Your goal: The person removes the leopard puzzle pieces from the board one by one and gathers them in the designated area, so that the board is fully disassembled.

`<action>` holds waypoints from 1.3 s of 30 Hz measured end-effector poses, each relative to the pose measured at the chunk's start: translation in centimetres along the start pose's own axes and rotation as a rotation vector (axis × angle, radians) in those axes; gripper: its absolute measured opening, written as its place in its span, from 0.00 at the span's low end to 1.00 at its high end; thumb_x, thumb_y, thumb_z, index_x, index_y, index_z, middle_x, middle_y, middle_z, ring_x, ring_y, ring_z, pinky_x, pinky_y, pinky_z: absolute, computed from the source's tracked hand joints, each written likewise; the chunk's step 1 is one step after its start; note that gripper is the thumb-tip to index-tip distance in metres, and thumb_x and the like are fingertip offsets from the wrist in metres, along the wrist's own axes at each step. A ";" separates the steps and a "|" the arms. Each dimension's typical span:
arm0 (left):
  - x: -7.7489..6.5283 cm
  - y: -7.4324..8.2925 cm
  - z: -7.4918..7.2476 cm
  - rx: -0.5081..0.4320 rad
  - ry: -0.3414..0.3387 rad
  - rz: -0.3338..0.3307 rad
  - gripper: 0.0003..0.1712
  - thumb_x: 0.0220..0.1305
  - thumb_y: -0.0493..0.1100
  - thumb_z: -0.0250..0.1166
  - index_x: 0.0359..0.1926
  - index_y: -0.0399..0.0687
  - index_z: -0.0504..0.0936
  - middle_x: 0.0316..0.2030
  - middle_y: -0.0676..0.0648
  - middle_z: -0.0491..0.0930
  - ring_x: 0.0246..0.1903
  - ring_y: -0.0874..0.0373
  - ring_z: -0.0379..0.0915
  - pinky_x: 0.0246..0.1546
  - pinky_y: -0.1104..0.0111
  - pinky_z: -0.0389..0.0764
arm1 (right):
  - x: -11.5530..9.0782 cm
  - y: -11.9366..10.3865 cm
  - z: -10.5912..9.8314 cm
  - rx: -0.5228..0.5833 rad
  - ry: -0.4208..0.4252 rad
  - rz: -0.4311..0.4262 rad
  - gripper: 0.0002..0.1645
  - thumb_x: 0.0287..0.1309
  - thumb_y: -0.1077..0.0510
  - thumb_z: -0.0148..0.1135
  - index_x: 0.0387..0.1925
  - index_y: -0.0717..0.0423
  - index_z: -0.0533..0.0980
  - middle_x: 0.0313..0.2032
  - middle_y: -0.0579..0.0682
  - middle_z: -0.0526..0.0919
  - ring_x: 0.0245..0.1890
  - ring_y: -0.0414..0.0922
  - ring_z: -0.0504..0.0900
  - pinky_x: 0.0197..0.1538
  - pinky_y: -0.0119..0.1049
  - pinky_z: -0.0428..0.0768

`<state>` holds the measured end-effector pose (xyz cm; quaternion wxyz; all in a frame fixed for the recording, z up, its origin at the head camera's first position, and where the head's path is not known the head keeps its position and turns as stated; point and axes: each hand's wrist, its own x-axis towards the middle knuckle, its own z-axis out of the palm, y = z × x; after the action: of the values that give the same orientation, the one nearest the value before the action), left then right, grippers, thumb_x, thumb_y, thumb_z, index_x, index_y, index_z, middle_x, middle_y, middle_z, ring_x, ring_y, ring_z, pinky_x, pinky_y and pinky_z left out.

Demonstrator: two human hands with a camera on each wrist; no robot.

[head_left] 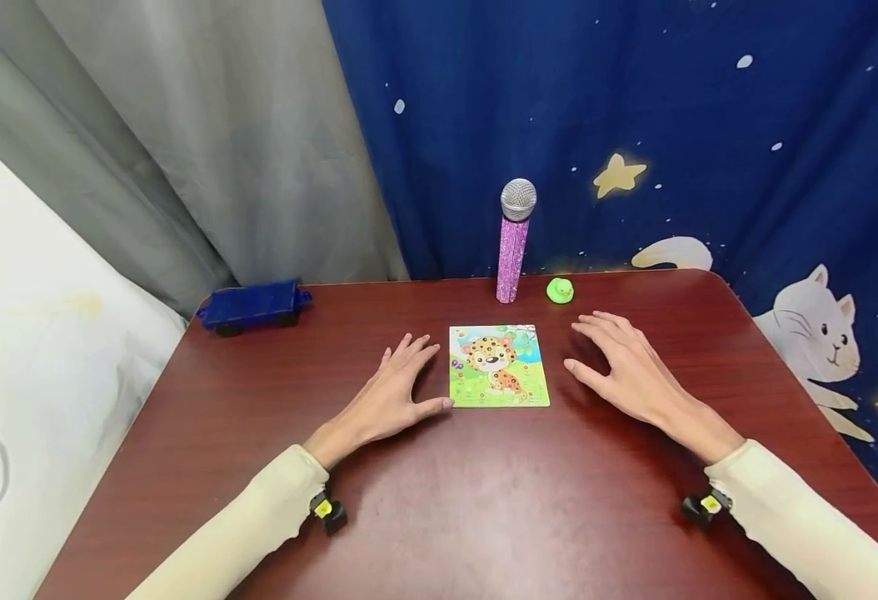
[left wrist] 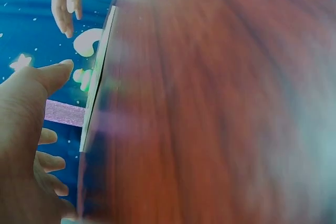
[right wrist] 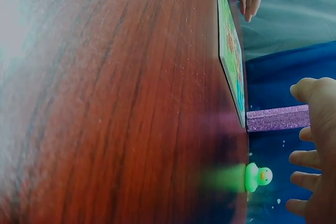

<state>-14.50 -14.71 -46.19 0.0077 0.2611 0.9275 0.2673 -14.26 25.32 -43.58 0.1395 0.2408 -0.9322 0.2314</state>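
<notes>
Leopard picture board (head_left: 499, 367) lies flat, face up, on the dark red table (head_left: 484, 492) in the head view, between two bare hands. The left hand (head_left: 394, 387) is just beside its left edge, fingers loosely spread, the thumb tip at the near left corner; it holds nothing. The right hand (head_left: 626, 371) is near the right edge but apart from it, fingers extended, thumb pointing toward the board, likewise holding nothing. Behind the board are a pink microphone (head_left: 511, 250), upright, and a green duck (head_left: 560, 291).

In the left wrist view the board shows as a thin edge, a gap visible between it and the outstretched thumb; the spread fingers are partly hidden behind the hand.

In the right wrist view the board's picture appears at a slant, well apart from the separated thumb and fingers.
</notes>
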 end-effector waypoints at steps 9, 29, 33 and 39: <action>0.9 -0.4 0.7 -0.039 0.019 0.029 0.57 0.66 0.66 0.77 0.84 0.41 0.66 0.85 0.37 0.58 0.87 0.34 0.40 0.83 0.33 0.40 | 1.0 -0.9 0.9 0.087 -0.086 0.011 0.36 0.72 0.46 0.74 0.73 0.60 0.78 0.71 0.60 0.78 0.74 0.60 0.71 0.75 0.67 0.68; 3.6 -3.0 1.5 0.129 -0.052 0.106 0.61 0.69 0.80 0.63 0.89 0.52 0.57 0.89 0.46 0.49 0.88 0.38 0.32 0.84 0.35 0.31 | 5.2 -3.1 4.9 0.239 -0.146 -0.065 0.32 0.68 0.48 0.78 0.66 0.60 0.83 0.63 0.54 0.82 0.64 0.52 0.76 0.68 0.56 0.79; 3.7 -3.1 1.6 0.158 -0.067 0.110 0.60 0.69 0.82 0.61 0.90 0.57 0.56 0.89 0.50 0.48 0.88 0.40 0.32 0.83 0.35 0.30 | 6.3 -3.5 5.6 0.241 -0.179 -0.064 0.32 0.68 0.48 0.78 0.66 0.61 0.83 0.62 0.55 0.82 0.65 0.53 0.77 0.71 0.57 0.77; 3.4 -3.1 1.6 0.162 -0.080 0.110 0.61 0.69 0.82 0.61 0.90 0.56 0.55 0.89 0.52 0.48 0.88 0.41 0.32 0.84 0.36 0.30 | 7.6 -3.9 6.6 0.227 -0.225 -0.056 0.31 0.69 0.48 0.77 0.66 0.61 0.83 0.62 0.55 0.82 0.64 0.53 0.78 0.71 0.55 0.77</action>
<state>-18.72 -14.50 -48.66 0.0089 0.3216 0.9294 0.1810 -19.62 16.11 -44.94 0.0127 0.3054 -0.9027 0.3029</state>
